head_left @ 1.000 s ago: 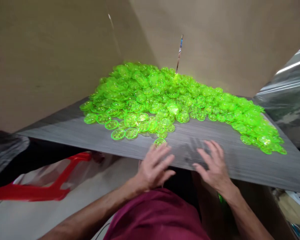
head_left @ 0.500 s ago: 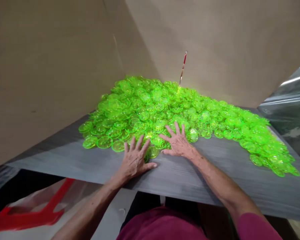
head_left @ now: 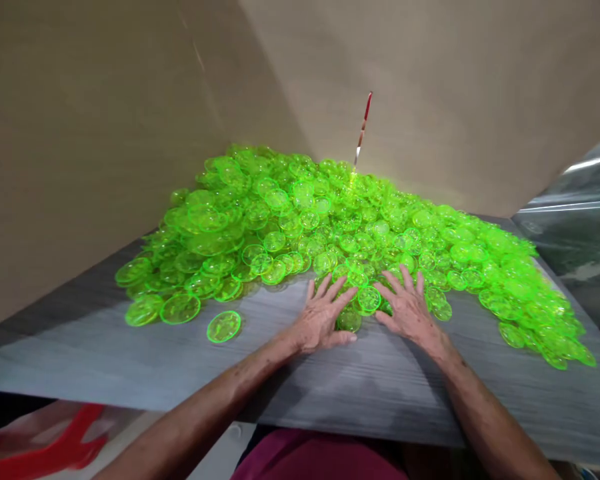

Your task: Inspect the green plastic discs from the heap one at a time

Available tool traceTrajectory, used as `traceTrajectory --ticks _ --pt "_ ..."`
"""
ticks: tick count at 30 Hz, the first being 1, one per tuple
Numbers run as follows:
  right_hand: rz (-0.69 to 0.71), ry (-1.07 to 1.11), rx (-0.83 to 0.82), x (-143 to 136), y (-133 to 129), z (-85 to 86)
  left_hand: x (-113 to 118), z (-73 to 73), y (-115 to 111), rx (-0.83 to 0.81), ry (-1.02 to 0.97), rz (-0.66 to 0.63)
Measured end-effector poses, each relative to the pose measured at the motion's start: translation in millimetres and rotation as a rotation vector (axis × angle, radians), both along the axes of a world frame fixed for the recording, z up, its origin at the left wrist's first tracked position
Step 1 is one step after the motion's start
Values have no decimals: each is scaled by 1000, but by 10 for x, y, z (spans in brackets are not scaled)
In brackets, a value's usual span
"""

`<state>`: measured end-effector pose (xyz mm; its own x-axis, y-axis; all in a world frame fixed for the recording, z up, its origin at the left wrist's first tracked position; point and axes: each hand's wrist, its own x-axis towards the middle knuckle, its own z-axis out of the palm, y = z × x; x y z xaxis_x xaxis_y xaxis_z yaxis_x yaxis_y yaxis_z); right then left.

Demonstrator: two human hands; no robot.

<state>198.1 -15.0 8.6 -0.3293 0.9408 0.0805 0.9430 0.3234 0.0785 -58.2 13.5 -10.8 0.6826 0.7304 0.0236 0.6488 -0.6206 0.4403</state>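
A wide heap of clear neon-green plastic discs (head_left: 300, 200) covers the back of the grey wood-grain table (head_left: 180, 367). At the heap's front edge, my left hand (head_left: 323, 317) rests with fingers spread, its fingertips touching some discs. Just to its right, my right hand (head_left: 407, 307) also lies with fingers apart against the discs. A few discs sit between the two hands, partly covered by the fingers. One single disc (head_left: 224, 327) lies apart on the table, left of my left hand.
Tan boards (head_left: 430, 100) rise behind and to the left of the heap. A thin slit (head_left: 363, 130) in the back board shows red and light. A red frame (head_left: 60, 443) stands below the table at lower left. Shiny clear sheeting (head_left: 580, 207) is at the right.
Both hands have moved to the right along the heap's front edge, shifting discs with them. A bare strip of table now shows left of my left hand, and one disc there lies separate.
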Motion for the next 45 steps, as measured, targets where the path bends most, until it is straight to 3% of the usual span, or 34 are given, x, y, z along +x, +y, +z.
traceTrajectory --ticks 2,3,6,8,10,13,18,26,32,38,42,45 --pt "-56 19 70 148 -119 -1 -147 29 -25 54 -76 22" --pt "-100 40 118 221 -182 -9 -269 32 -43 119 -122 101" --pt "-264 124 268 419 -370 -78 -740 -5 -93 395 -162 487" --pt "-371 166 315 509 -473 -165 -1031 -46 -103 482 -83 750" --pt "-469 186 307 546 -534 -269 -1226 -85 -76 482 -8 914" --pt "-528 179 252 496 -527 -400 -1317 -122 45 395 25 1005" --pt "-483 145 202 268 -324 -414 -1123 -104 279 296 46 970" --pt "-538 209 185 33 4 -343 -448 -48 332 237 35 850" --pt "-476 296 241 91 -7 -435 -41 -35 316 199 -55 786" --pt "-442 407 285 155 -89 -413 319 28 199 122 -171 575" --pt "-368 465 434 49 -398 -307 338 71 115 37 -263 461" --pt "-159 324 409 -216 -711 -259 55 94 41 104 -331 425"
